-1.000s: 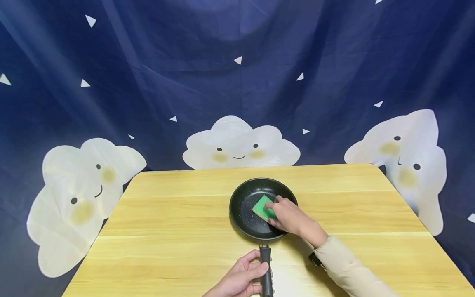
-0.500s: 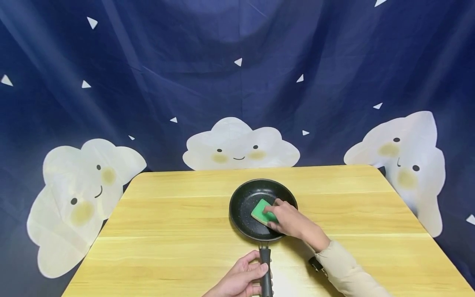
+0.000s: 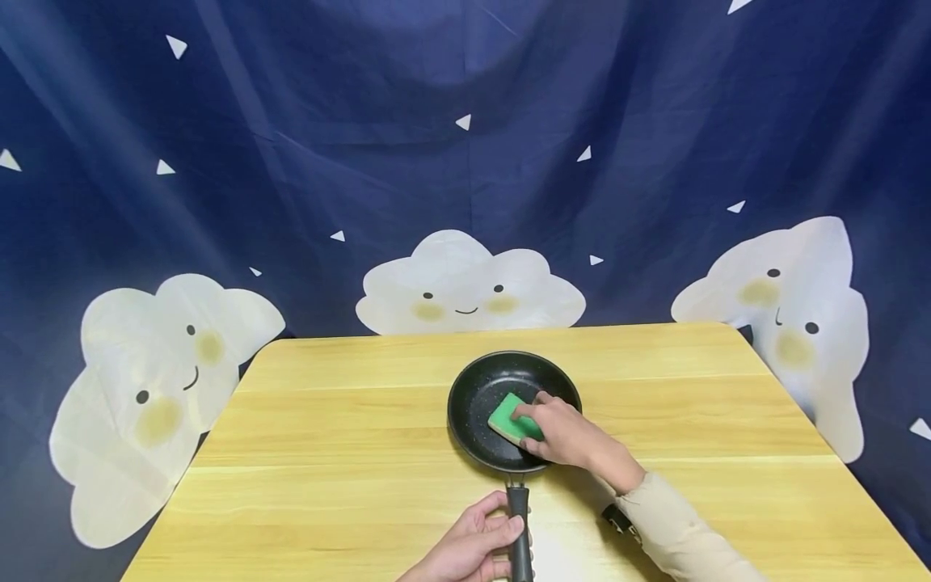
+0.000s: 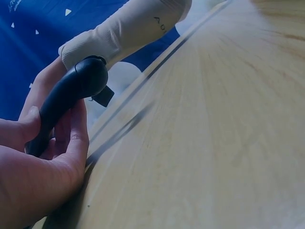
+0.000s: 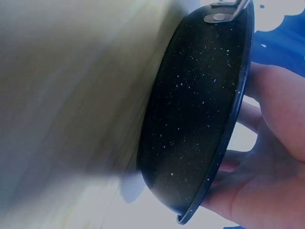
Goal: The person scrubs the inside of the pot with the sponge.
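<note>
A: Where is the frying pan (image 3: 502, 380)?
B: On the desk (image 3: 327, 453), about midway between its left and right edges and not far from the far edge; its black handle (image 3: 520, 503) points toward the near edge, which lies outside the head view
A: How is the left hand (image 3: 473, 543) set?
B: Closed around the handle, thumb on top, fingers curled round the other side. The left wrist view shows the same hold
A: And the right hand (image 3: 566, 430)?
B: It reaches in over the pan's right rim with bent fingers, pinching a green sponge (image 3: 505, 422) between fingers and thumb. A cream sleeve (image 3: 676, 517) covers that forearm
A: Where is the sponge, then?
B: Inside the pan, around its middle, with a pale lower layer showing along one side. I can't tell how hard it is pressed
A: What does the right wrist view add?
B: The pan's dark speckled side, a metal bracket (image 5: 218, 18) and the hand behind the rim; the sponge is hidden there
A: And past the desk?
B: A dark blue cloth (image 3: 291, 121) beyond the far edge, with smiling white clouds (image 3: 465, 275) behind that edge and by both far corners
</note>
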`<state>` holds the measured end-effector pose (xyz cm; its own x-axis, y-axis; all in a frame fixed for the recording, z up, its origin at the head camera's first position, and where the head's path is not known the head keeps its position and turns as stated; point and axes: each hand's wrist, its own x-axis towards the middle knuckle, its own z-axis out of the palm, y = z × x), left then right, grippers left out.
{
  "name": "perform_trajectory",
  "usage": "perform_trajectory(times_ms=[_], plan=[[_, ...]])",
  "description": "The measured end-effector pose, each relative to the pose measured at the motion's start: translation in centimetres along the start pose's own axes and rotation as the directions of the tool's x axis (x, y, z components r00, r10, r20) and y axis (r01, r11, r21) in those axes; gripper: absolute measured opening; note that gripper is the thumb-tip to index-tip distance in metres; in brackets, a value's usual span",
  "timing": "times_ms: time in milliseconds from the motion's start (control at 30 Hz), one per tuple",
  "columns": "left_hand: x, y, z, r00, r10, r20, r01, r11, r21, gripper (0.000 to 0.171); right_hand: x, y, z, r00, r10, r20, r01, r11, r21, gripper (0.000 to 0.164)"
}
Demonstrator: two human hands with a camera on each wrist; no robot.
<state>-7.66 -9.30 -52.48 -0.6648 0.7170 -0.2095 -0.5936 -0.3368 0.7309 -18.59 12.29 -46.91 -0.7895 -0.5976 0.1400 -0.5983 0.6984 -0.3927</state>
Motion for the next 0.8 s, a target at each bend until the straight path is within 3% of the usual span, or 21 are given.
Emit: perform_trajectory(times_ms=[600,800], plan=[[0.2,0.0,-0.3,1.000,0.012,0.027,-0.011,1.000,-0.008,0.023,0.7,-0.5,-1.3,0.993,-0.044,0.113,0.036,0.997,0.075,0.030],[0.0,-0.1,-0.2,1.000,0.004,0.003,-0.004,1.000,0.008,0.026,0.9,-0.8,-1.1,0.989,-0.044,0.139,0.028,0.993,0.115,0.028]])
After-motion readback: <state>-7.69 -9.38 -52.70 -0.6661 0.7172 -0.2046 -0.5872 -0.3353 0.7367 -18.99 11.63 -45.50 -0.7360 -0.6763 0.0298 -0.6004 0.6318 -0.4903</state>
